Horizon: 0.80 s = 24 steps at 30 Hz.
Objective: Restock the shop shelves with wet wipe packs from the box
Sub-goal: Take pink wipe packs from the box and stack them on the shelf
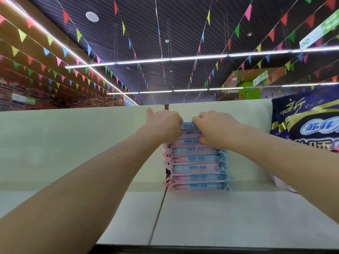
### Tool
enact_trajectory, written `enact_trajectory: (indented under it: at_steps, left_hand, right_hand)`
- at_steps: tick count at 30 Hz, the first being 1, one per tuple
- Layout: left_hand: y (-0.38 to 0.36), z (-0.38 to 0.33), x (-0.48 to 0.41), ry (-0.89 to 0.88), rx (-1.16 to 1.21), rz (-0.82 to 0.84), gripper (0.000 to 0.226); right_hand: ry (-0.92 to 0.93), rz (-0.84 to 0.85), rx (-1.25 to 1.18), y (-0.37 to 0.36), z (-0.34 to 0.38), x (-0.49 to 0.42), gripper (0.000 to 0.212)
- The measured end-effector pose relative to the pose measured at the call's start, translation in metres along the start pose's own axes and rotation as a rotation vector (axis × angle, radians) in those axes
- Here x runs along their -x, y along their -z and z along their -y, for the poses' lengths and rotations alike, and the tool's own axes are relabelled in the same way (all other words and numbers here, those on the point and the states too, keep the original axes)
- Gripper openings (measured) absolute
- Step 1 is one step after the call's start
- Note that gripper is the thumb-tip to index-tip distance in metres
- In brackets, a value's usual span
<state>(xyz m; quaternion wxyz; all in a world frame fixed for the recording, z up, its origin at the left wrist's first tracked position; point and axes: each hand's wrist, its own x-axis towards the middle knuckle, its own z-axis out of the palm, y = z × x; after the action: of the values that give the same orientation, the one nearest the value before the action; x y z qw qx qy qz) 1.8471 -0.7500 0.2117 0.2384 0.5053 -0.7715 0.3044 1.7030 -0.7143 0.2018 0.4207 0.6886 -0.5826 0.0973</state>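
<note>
The head view, the only one here, shows a tall stack of wet wipe packs point(197, 167) standing on the white shelf point(201, 217), the back panel point(73, 143) right behind the stack. The left hand point(166, 123) clasps the left end of the upper packs point(190, 132), fingers curled over the stack's top and thumb raised. The right hand point(214, 129) grips their right end, fingers bent over the stack's top edge. The main risk is a topple. The packs are soft and slick, the stack is high for its footprint, and its lower layers already sit slightly staggered. An uneven press or a sideways tug on letting go could shear the upper packs off. They might slide left of the stack, across the shelf seam, or forward over the shelf's front edge. A dark blue bag point(304, 121) stands well to the stack's right, so it is unlikely to be knocked. The box is out of view.
</note>
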Motion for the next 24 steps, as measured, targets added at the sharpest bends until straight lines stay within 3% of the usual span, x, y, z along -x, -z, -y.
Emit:
enact_trajectory:
  at_steps: [6,10,16,24]
  left_hand:
    - [0.006,-0.006,0.014,0.039,-0.026,0.041,0.009]
    - [0.012,0.005,0.040,0.050,0.023,-0.021,0.031]
    - [0.029,0.037,0.094,0.163,0.026,0.046,0.052]
    - [0.064,0.090,0.170,0.333,-0.090,0.089,0.049]
  right_hand:
    - [-0.030,0.005,0.051,0.013,0.008,0.006,0.030]
    - [0.034,-0.043,0.042,0.032,0.023,0.016,0.039]
    - [0.150,-0.097,-0.091,0.060,0.081,0.033,0.039]
    - [0.300,-0.152,-0.301,0.089,0.164,0.035,0.041]
